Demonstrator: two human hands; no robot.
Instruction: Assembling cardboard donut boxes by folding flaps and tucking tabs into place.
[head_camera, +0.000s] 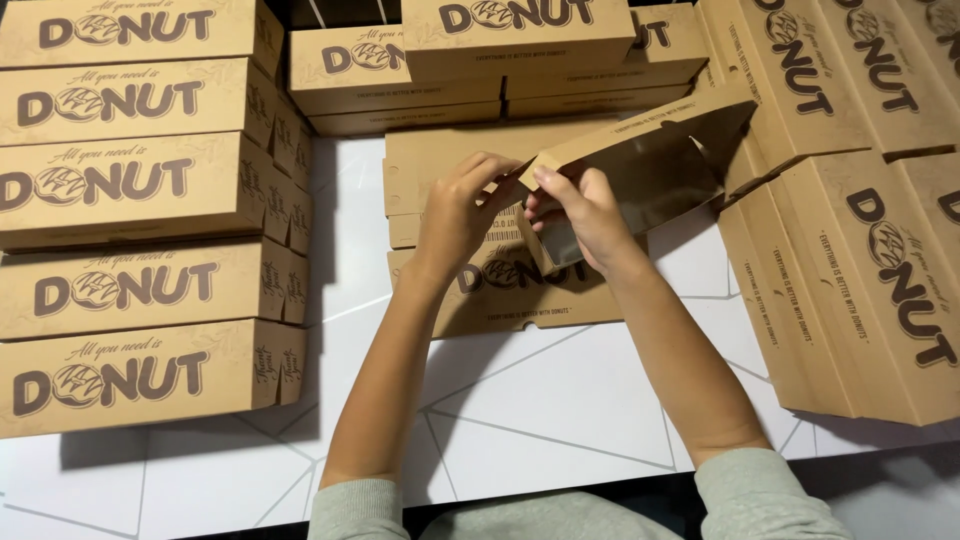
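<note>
At 9 o'clock, a stack of assembled brown cardboard boxes stands on the white table. At centre, the left hand pinches the near corner of a half-folded brown box between thumb and fingertips. The right hand, touching the left, grips the same end with fingers curled around the edge. The half-folded box extends from the hands toward 2 o'clock along its long axis, its dark interior facing the camera. Both hands are equally near its end. Beneath them lie flat box blanks. At 3 o'clock, further flat blanks lean in a row. The box's end flaps are hidden behind the fingers; its far end is hard to make out.
</note>
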